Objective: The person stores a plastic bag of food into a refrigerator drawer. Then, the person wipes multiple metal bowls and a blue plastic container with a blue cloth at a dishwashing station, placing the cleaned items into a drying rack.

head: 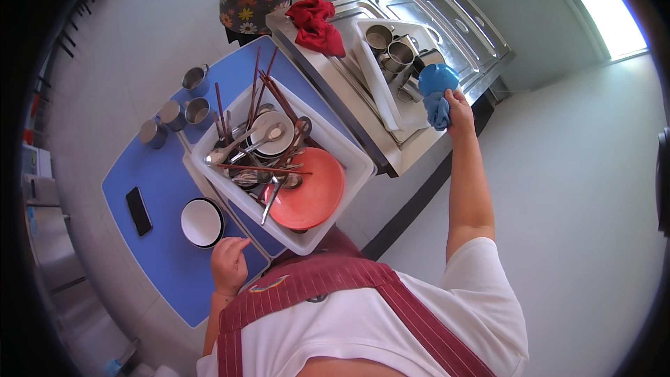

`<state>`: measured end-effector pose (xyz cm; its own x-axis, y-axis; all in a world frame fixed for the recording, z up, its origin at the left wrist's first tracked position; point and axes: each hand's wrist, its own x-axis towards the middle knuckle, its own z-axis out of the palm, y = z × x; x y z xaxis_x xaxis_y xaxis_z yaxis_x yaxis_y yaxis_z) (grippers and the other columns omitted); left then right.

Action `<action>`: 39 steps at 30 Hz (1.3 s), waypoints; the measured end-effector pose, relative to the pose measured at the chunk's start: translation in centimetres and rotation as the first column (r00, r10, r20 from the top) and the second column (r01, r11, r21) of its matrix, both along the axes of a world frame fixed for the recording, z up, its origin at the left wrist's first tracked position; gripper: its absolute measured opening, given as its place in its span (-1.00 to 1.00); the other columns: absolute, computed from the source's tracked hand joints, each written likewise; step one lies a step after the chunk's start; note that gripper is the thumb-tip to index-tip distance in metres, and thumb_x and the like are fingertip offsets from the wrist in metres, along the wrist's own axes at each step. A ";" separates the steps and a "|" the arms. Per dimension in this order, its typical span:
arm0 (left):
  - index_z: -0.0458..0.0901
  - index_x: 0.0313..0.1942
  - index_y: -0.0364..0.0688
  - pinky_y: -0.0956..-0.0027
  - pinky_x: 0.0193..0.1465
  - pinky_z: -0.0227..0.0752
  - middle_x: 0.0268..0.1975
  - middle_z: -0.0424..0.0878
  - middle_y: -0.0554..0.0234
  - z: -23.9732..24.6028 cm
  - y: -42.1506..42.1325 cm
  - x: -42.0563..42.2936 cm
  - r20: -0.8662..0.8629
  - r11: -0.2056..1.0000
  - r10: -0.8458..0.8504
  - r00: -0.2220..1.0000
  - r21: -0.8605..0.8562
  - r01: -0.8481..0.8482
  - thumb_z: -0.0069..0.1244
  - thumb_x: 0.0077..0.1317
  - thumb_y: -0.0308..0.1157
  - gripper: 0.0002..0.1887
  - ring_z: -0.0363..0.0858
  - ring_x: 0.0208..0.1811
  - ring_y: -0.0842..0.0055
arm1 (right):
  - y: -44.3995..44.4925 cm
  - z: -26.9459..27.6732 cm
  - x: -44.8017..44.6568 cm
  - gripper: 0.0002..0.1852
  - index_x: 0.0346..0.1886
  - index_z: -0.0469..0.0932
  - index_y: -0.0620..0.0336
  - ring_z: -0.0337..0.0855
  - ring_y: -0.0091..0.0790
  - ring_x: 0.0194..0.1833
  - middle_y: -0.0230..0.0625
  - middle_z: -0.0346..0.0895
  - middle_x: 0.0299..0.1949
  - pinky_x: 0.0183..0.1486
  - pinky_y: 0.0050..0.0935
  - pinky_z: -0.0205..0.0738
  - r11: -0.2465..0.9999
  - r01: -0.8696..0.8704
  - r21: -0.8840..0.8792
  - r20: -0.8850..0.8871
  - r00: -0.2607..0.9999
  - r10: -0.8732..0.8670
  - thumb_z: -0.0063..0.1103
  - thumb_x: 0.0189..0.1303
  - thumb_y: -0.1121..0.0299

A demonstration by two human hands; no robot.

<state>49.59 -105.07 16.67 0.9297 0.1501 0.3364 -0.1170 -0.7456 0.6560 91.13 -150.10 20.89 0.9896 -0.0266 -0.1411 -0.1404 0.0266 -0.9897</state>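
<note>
My right hand [459,111] reaches out over the steel counter, gripping a blue cloth [437,110] and a blue bowl [438,78] together beside a white tub [393,110] of steel mugs [400,56]. Near the blue table's edge is my left hand [229,266], holding nothing that I can see, its fingers loosely curled. Just beyond it stands a white bowl with a dark outside [202,222]. In front of me a white plastic tub [361,167] holds a coral plate [314,188], small white bowls [272,133], steel spoons [272,136] and reddish-brown chopsticks [277,94].
Several steel mugs [196,79] stand on the blue table [172,267], and a black phone [138,211] lies there too. A red cloth [316,26] is on the steel counter [361,81]. Behind the table stands a person in a flowered apron [254,0].
</note>
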 end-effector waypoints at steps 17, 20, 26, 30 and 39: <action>0.66 -0.24 -0.26 0.41 -0.17 0.45 -0.28 0.63 0.11 2.2 0.3 1.2 -0.090 0.910 -0.014 0.996 -0.413 -0.025 -0.06 0.16 -0.63 -0.79 0.60 -0.23 0.33 | 11.8 6.9 -14.3 -0.89 -0.35 0.61 0.13 0.55 -0.16 -0.31 -0.29 0.57 -0.38 -0.24 -0.32 0.44 0.441 0.343 -0.829 0.519 0.764 0.382 0.24 0.06 0.36; 0.31 0.24 -0.27 0.48 0.05 0.41 0.02 0.53 0.18 3.7 -0.3 4.8 -0.134 0.417 -0.265 0.955 -0.909 -0.012 -0.06 0.33 -0.48 -0.54 0.51 0.01 0.54 | 18.2 9.0 -19.5 -0.86 -0.41 0.60 0.01 0.53 -0.28 -0.25 -0.45 0.56 -0.34 -0.20 -0.32 0.39 0.379 0.325 -0.867 0.497 0.491 0.715 0.23 -0.11 0.47; -0.11 0.38 0.00 0.03 0.27 0.28 0.28 0.19 0.19 7.8 -2.6 7.1 0.208 -0.226 -0.257 0.944 -0.963 0.150 0.12 0.25 -0.21 -0.17 0.27 0.28 0.28 | 25.9 9.0 -27.3 -0.82 -0.34 0.56 -0.04 0.44 -0.38 -0.23 -0.55 0.43 -0.32 -0.22 -0.38 0.32 0.365 0.186 -0.912 0.402 0.226 0.888 0.15 -0.11 0.41; 0.00 0.34 -0.04 0.02 0.26 0.30 0.27 0.26 0.15 6.6 -1.7 5.9 0.308 -0.418 -0.275 0.911 -0.891 0.175 0.11 0.18 -0.04 -0.17 0.29 0.30 0.25 | 27.0 8.9 -29.4 -0.75 -0.30 0.56 -0.05 0.42 -0.38 -0.23 -0.53 0.40 -0.32 -0.26 -0.39 0.29 0.403 0.116 -0.908 0.418 0.170 0.892 0.23 -0.15 0.39; 0.08 0.32 -0.06 0.06 0.25 0.35 0.25 0.29 0.18 5.6 -0.3 3.5 0.315 -0.520 -0.234 0.920 -0.840 0.155 0.20 0.08 -0.03 -0.12 0.36 0.26 0.29 | 28.2 14.7 -28.7 -0.76 -0.14 0.48 0.20 0.50 -0.24 -0.04 -0.09 0.43 -0.02 0.03 -0.41 0.37 0.920 -0.271 -0.283 0.727 0.565 0.390 0.23 0.14 0.38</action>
<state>53.09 -105.33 22.27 0.9996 -0.0195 0.0182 0.0131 0.9540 0.2996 62.47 -121.89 35.59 0.6768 0.3668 0.6384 0.6844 0.0063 -0.7291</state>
